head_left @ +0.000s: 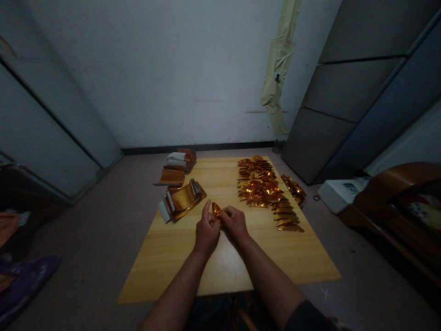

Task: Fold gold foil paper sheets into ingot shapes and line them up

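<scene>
A small folded piece of shiny gold foil (217, 211) is pinched by the right hand's (234, 224) clenched fingers, while the left hand's (206, 233) grip cannot be told.

Small gold foil piece (216, 211), crinkled, folded into a pointed shape, tip upward
</scene>
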Motion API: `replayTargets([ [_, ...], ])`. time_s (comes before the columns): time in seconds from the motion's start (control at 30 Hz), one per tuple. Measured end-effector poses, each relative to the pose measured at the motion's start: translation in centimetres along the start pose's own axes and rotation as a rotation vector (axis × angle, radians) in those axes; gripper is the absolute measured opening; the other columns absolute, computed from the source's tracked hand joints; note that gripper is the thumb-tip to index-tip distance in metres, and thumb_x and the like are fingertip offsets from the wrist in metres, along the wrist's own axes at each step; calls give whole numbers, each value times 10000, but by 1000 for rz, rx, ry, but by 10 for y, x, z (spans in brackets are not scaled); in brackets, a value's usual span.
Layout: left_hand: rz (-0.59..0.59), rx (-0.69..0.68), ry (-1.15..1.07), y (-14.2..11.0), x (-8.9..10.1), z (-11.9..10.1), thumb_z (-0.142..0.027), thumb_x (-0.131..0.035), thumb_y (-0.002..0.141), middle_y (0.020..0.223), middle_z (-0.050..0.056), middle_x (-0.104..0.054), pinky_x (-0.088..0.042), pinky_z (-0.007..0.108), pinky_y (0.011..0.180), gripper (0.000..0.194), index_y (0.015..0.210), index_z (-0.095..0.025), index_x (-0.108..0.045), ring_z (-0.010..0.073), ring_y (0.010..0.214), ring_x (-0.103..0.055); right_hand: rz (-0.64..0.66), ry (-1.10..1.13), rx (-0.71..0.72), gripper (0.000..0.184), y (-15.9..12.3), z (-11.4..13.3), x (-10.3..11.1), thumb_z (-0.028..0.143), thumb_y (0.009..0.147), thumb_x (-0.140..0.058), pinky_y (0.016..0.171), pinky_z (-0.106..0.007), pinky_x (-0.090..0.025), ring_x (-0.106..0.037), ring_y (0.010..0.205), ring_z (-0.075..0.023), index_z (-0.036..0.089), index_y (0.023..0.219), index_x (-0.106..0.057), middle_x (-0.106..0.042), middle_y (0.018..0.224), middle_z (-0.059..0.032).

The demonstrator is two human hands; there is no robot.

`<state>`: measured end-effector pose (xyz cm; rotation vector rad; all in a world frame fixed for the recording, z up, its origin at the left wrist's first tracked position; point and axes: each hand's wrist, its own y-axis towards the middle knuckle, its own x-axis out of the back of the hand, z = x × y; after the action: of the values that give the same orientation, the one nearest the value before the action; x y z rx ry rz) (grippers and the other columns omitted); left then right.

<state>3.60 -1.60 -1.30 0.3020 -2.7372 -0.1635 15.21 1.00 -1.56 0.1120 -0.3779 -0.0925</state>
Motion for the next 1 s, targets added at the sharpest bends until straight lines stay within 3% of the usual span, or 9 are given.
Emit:
replayTargets([
  [0.17, -7, 29, -59, 1, 1, -2, -199, -534, 748, 583, -101, -447, -397, 204, 593, 753, 1472, -186, -329, 91, 528, -453, 3, -71, 29, 197, 0, -1, -1, 256, 801, -499, 620, -224, -415, -579, 652, -134, 185, 713, -660, -666, 694, -1],
  [0.7, -13, 37, -162, 0, 2, 1, -197, -562, 747, 597, -101, -498, -430, 195, 608, 808, 1498, -205, -264, 84, 538, -480, 7, -7, -4, 183, 2, 0, -2, 263, 788, -525, 609, -219, -430, -587, 640, -134, 182, 712, -670, -665, 685, -2],
  [0.9, -78, 95, -218, 2, 2, -4, -231, -586, 749, 597, -100, -546, -428, 191, 577, 849, 1514, -217, -216, 85, 522, -512, 8, 81, -85, 260, -8, 9, 10, 342, 746, -620, 538, -218, -397, -524, 573, -123, 169, 933, -668, -591, 624, 27],
  [1.0, -98, 138, -266, 3, 0, -6, -243, -602, 737, 598, -101, -554, -422, 184, 533, 871, 1514, -232, -208, 82, 493, -507, 39, 204, -133, 256, -16, 13, 16, 329, 732, -613, 517, -218, -400, -510, 550, -116, 178, 937, -627, -573, 614, 37],
])
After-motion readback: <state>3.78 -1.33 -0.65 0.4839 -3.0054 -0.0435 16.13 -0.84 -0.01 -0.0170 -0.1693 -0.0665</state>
